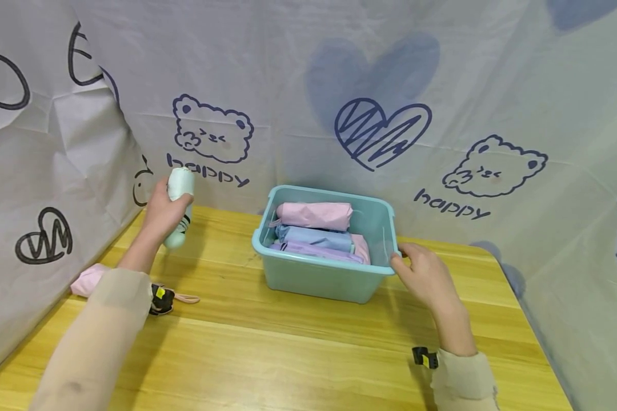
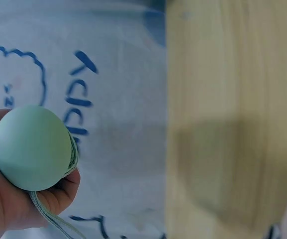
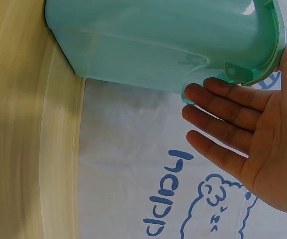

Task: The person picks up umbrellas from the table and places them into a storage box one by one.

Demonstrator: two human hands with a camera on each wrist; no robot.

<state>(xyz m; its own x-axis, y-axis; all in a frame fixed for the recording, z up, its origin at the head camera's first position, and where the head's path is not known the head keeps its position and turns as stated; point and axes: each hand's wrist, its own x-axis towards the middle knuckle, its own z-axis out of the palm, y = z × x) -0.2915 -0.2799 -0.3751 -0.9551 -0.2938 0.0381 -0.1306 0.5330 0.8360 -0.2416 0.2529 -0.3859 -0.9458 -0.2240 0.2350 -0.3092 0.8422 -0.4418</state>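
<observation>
My left hand (image 1: 165, 208) grips a mint-green folded umbrella (image 1: 181, 184) by its middle, raised over the left of the table. Its smooth rounded end (image 2: 31, 147) faces the left wrist camera, with a thin wrist cord (image 2: 53, 219) hanging from it. A teal plastic bin (image 1: 316, 279) stands at the centre back. Inside lie folded umbrellas: pink (image 1: 316, 216), blue (image 1: 316, 237) and purple (image 1: 321, 251), with another pink piece at the right. My right hand (image 1: 425, 274) touches the bin's right rim with its thumb; its fingers (image 3: 223, 127) extend straight along the outside.
A pink folded umbrella (image 1: 89, 279) lies on the wooden table (image 1: 247, 354) at the left, partly hidden by my left forearm; its loop shows beyond the wrist. Printed cloth (image 1: 288, 85) hangs close behind the table and on both sides.
</observation>
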